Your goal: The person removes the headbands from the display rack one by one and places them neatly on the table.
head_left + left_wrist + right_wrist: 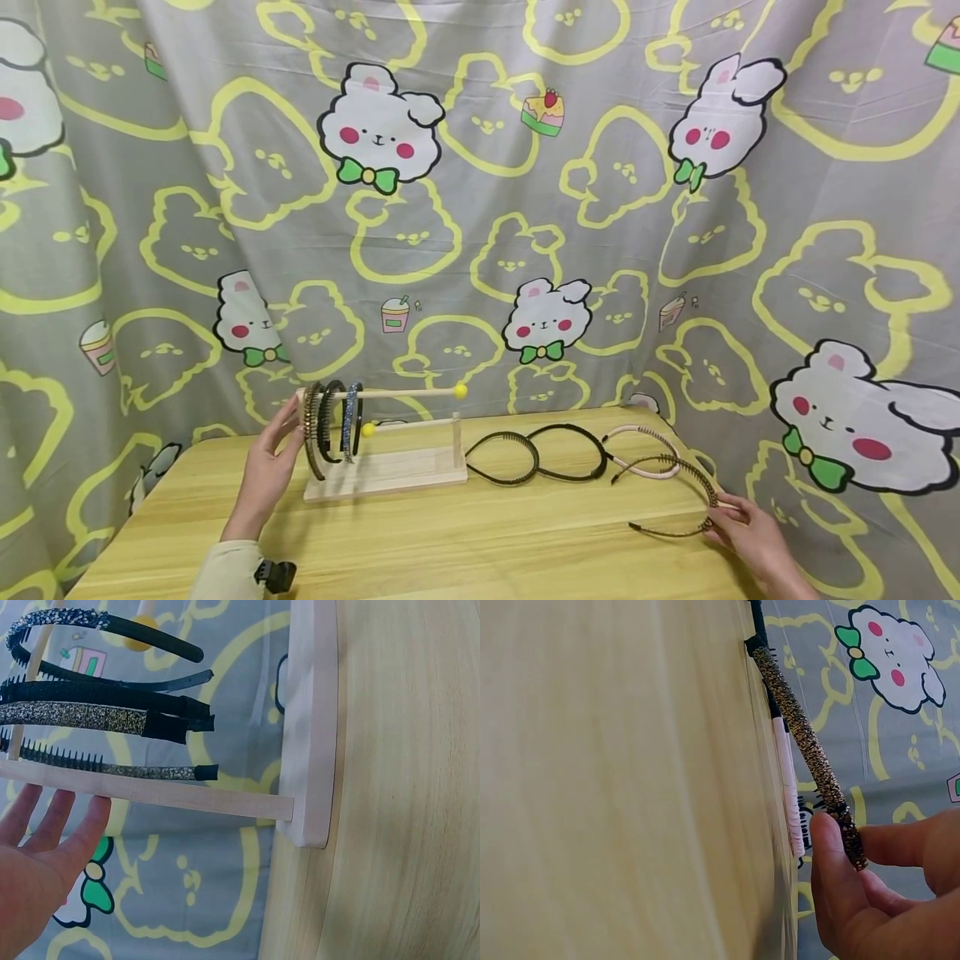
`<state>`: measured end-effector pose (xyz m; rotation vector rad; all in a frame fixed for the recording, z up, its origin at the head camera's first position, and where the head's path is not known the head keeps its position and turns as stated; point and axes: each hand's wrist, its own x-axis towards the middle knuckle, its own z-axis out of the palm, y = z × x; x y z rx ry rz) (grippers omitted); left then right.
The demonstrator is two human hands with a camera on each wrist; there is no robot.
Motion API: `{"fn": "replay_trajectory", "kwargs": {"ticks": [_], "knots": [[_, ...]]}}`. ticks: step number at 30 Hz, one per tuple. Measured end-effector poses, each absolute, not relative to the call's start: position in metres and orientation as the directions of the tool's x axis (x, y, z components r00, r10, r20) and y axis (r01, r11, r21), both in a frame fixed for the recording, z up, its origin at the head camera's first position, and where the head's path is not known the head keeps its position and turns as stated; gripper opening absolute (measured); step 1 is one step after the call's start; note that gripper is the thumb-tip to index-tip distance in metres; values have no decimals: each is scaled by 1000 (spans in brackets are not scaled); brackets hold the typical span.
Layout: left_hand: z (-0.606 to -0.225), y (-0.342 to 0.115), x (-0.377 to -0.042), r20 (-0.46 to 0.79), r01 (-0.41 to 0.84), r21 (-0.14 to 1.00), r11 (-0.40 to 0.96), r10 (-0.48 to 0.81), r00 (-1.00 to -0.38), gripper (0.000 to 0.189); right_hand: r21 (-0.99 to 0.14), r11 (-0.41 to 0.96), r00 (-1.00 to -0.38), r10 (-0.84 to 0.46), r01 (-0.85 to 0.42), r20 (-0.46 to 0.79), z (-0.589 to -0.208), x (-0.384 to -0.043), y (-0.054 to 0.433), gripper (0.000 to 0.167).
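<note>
In the head view, my left hand (266, 475) is at the left end of a wooden headband rack (397, 471). Its extended fingers (86, 829) touch the rack's upright post (225, 802) in the left wrist view. Several headbands hang on the rack's upper bar, among them a gold glittery headband (90, 718), a black headband (75, 691) and a blue sparkly headband (347, 421). At the table's right side, my right hand (750, 533) pinches a gold-and-black headband (802, 727) between thumb and fingers, with comb teeth on its inner side.
Between the rack and my right hand lie a thin dark headband (504, 482), a black headband (573, 428) and a pale pink headband (637, 429). The rack's bars end in yellow balls (461, 390). A patterned curtain (480, 208) hangs behind the wooden table (450, 542).
</note>
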<state>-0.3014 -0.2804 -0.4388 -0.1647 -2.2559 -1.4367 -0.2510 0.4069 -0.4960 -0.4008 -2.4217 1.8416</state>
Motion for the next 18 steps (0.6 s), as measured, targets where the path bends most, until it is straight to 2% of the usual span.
{"fn": "replay_trajectory", "kwargs": {"ticks": [7, 18], "knots": [[-437, -279, -299, 435, 337, 830, 444, -138, -890, 58, -949, 234, -957, 246, 211, -152, -495, -249, 411, 64], [-437, -281, -299, 415, 306, 835, 457, -157, -896, 57, -915, 293, -949, 234, 277, -212, -493, -243, 417, 61]]}}
